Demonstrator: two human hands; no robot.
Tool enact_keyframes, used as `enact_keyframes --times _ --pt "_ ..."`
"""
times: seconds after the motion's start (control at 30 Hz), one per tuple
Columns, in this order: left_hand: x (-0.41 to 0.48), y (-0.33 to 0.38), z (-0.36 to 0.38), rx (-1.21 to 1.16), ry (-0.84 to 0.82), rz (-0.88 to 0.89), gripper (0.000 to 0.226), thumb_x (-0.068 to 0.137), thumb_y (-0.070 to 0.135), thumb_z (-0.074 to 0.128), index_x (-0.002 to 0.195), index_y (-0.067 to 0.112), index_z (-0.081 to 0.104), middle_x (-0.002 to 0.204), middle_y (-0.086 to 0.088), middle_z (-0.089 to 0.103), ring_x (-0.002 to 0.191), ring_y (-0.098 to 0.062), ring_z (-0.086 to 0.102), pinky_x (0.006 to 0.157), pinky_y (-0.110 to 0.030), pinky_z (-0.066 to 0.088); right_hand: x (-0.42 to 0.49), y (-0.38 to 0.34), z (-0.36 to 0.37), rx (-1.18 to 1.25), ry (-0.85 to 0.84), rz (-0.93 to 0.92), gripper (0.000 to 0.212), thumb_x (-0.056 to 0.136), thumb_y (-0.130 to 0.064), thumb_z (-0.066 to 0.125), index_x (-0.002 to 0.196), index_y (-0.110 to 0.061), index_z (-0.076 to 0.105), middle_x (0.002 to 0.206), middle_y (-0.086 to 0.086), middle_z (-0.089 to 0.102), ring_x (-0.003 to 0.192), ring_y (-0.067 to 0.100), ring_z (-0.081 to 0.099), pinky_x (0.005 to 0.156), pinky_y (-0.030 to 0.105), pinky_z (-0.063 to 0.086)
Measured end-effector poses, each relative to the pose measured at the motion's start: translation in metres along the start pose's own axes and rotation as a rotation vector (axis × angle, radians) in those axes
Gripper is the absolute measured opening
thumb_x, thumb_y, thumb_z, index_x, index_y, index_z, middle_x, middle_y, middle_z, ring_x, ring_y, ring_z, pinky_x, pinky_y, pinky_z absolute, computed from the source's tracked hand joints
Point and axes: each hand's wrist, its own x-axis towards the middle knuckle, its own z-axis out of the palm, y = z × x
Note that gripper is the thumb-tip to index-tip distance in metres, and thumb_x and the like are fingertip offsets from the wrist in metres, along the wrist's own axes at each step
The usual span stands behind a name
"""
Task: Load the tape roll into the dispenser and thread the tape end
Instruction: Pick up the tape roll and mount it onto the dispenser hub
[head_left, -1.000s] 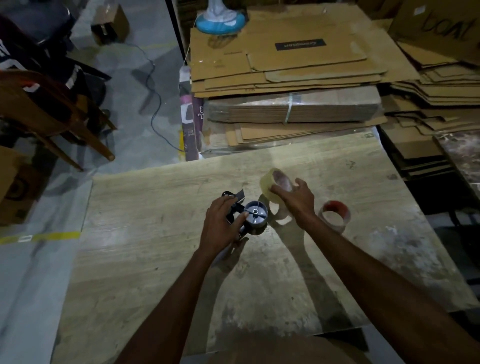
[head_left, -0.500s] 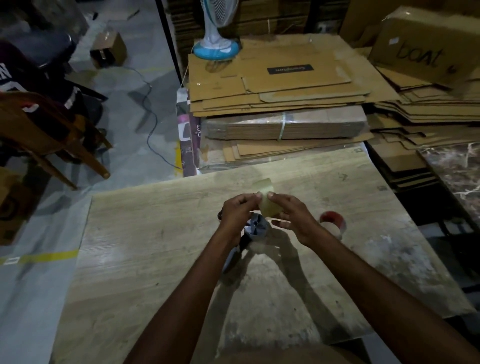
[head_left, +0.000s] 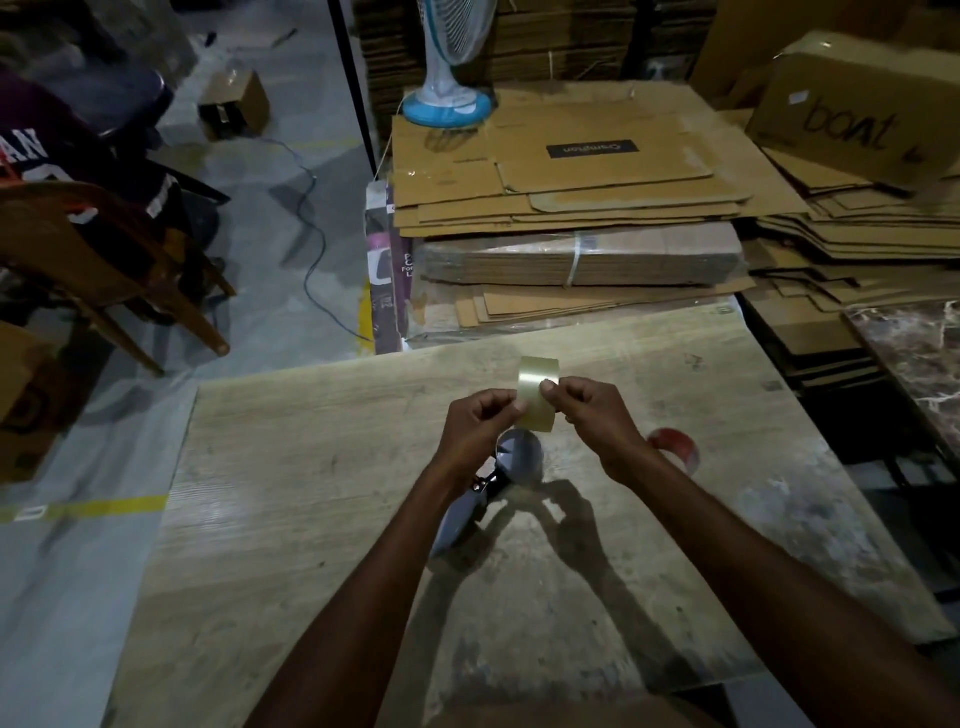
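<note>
— So we're holding the tape roll (head_left: 539, 394) upright above the table (head_left: 311, 467), left hand (head_left: 480, 423) and right hand (head_left: 592, 415) both pinching its rim

— Yes, and the dispenser (head_left: 511, 462) is lying loose at six o'clock below it; if we're fumbling for the tape end, the roll may be slipping, or the end sticking back

One head-worn wide-angle camera looked forward and steeply down over the tabletop (head_left: 291, 467), close above both forearms.
</note>
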Motion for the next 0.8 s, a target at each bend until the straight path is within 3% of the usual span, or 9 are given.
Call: enact_keyframes --times 0.1,0.17,0.23,0.3,0.37,0.47,0.57,0.67,0.8 --pt "0.006 0.003 0.000 -0.107 0.058 -0.072 0.025 0.096 0.027 0.070 0.115 0.011 0.075 0.101 -0.006 0.078 0.091 -0.014 0.071 0.081 -0.032 0.058 -0.003 0.010 0.000 -0.272 0.020 -0.203 0.019 0.095 -0.028 0.069 0.108 -0.018 0.079 0.094 -0.003 0.076 0.083 0.007 0.066 0.075 0.026 0.052" --pt "0.010 0.004 0.000 -0.174 0.087 -0.138 0.025 0.095 0.033 0.070 0.113 0.016 0.075 0.101 -0.007 0.078 0.091 -0.019 0.070 0.082 -0.037 0.058 -0.003 0.020 0.001 -0.535 0.055 -0.458 0.012 0.091 -0.024 0.072 0.098 -0.017 0.079 0.084 0.001 0.074 0.077 0.014 0.057 0.068 0.030 0.046" --pt "0.013 0.001 0.002 -0.265 0.102 -0.180 0.022 0.098 0.021 0.066 0.116 0.011 0.072 0.103 -0.008 0.076 0.091 -0.022 0.070 0.077 -0.031 0.058 -0.003 0.030 0.000 -0.662 0.084 -0.629 0.005 0.085 -0.019 0.078 0.089 -0.016 0.077 0.078 0.004 0.071 0.078 0.023 0.056 0.065 0.033 0.043" --pt "0.013 -0.007 0.004 -0.334 0.094 -0.197 0.031 0.099 0.010 0.062 0.128 -0.001 0.064 0.115 -0.016 0.072 0.099 -0.027 0.069 0.080 -0.027 0.061 -0.003 0.037 -0.003 -0.698 0.094 -0.667 0.016 0.079 -0.018 0.081 0.095 -0.020 0.079 0.080 0.004 0.070 0.082 0.025 0.058 0.066 0.034 0.043" --pt "0.009 -0.012 0.005 -0.331 0.095 -0.194 0.033 0.099 0.005 0.060 0.131 -0.005 0.060 0.116 -0.017 0.071 0.099 -0.026 0.068 0.078 -0.024 0.061 -0.005 0.037 -0.006 -0.670 0.054 -0.635 0.022 0.079 -0.031 0.079 0.099 -0.023 0.081 0.086 0.000 0.073 0.087 0.019 0.060 0.069 0.035 0.046" --pt "0.004 -0.018 0.009 -0.244 0.119 -0.165 0.030 0.097 0.003 0.063 0.126 -0.003 0.064 0.112 -0.017 0.071 0.090 -0.023 0.067 0.068 -0.019 0.057 -0.014 0.022 -0.001 -0.426 0.038 -0.360 0.017 0.088 -0.038 0.076 0.095 -0.023 0.082 0.086 -0.005 0.077 0.083 0.008 0.066 0.070 0.028 0.052" --pt "0.003 -0.024 0.011 -0.209 0.106 -0.135 0.026 0.094 0.003 0.067 0.119 0.004 0.070 0.116 -0.019 0.073 0.100 -0.028 0.069 0.083 -0.035 0.059 -0.013 0.011 0.004 -0.051 0.102 -0.065 0.022 0.091 -0.038 0.073 0.088 -0.017 0.079 0.080 -0.001 0.076 0.078 0.013 0.071 0.072 0.028 0.056" --pt "0.002 -0.022 0.009 -0.177 0.075 -0.136 0.020 0.093 0.002 0.068 0.108 0.014 0.074 0.102 -0.008 0.078 0.090 -0.020 0.073 0.073 -0.031 0.060 -0.010 0.013 0.002 0.073 0.069 -0.008 0.016 0.091 -0.029 0.075 0.091 -0.013 0.078 0.086 0.006 0.077 0.083 0.021 0.073 0.081 0.038 0.058" --pt "0.005 -0.015 0.008 -0.235 0.073 -0.185 0.016 0.092 0.003 0.068 0.104 0.011 0.077 0.097 -0.008 0.079 0.085 -0.020 0.075 0.070 -0.026 0.058 -0.009 0.016 -0.002 0.094 0.044 -0.001 0.007 0.090 -0.020 0.075 0.095 -0.016 0.077 0.091 0.004 0.078 0.088 0.018 0.074 0.082 0.035 0.059"
